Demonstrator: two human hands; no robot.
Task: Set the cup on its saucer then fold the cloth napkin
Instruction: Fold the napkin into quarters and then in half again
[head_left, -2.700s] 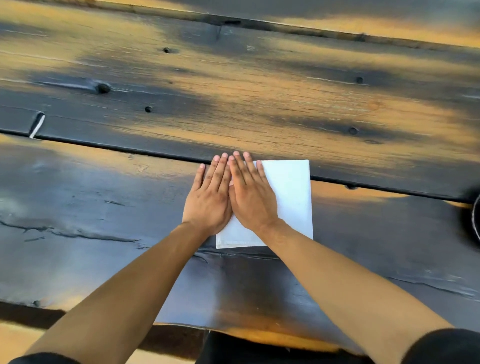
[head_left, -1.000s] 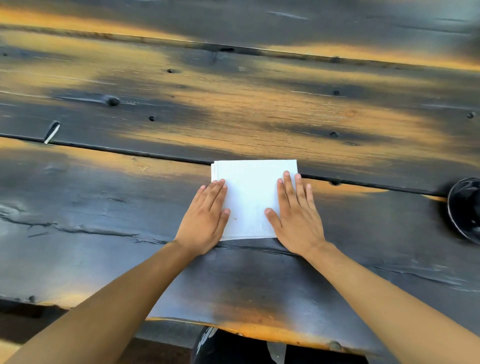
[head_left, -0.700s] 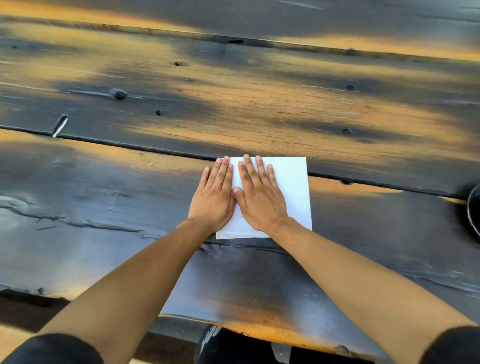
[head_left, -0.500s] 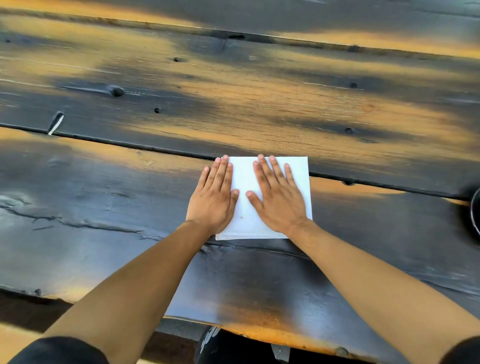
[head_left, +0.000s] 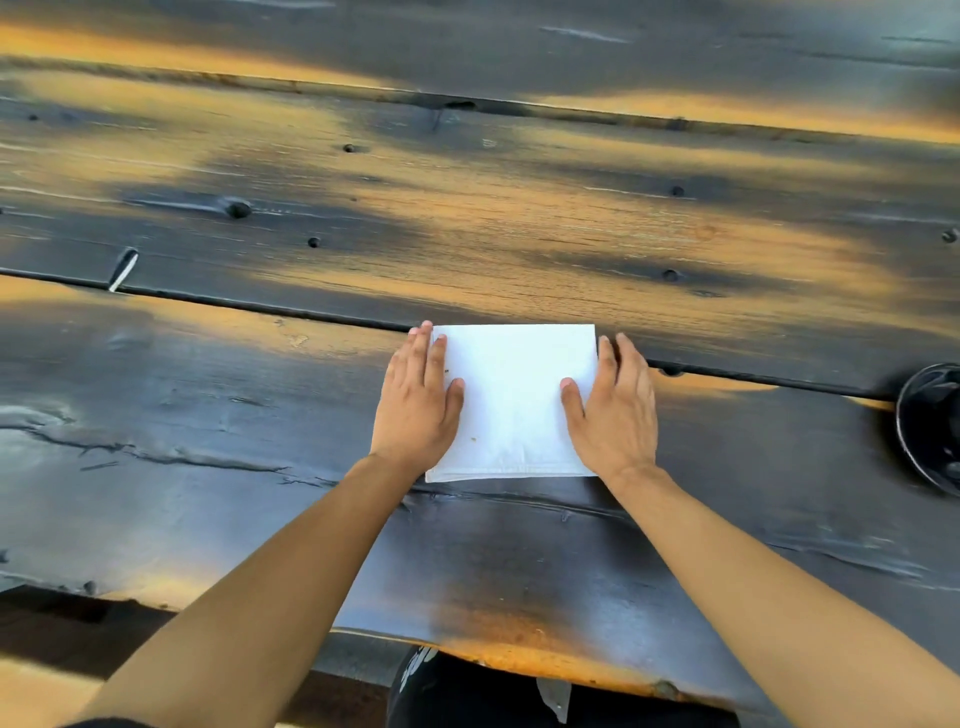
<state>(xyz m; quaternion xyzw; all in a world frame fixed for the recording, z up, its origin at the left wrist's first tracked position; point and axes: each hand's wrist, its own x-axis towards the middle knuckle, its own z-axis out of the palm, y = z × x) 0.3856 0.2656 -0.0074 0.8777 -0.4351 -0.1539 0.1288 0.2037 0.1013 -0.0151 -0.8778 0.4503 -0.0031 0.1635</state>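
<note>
A white cloth napkin, folded into a small rectangle, lies flat on the dark wooden table in front of me. My left hand rests flat on its left edge with straight fingers. On the napkin's right edge my right hand lies flat too, thumb on the cloth. At the far right edge of the view a dark round saucer shows only in part, with something dark on it; I cannot tell whether that is the cup.
A long gap between planks runs across the table just behind the napkin. The table's near edge is close to my body, with dark clothing below it.
Both hands slid apart from the middle of the napkin to its left and right edges, pressing it flat. The napkin stayed in place.
</note>
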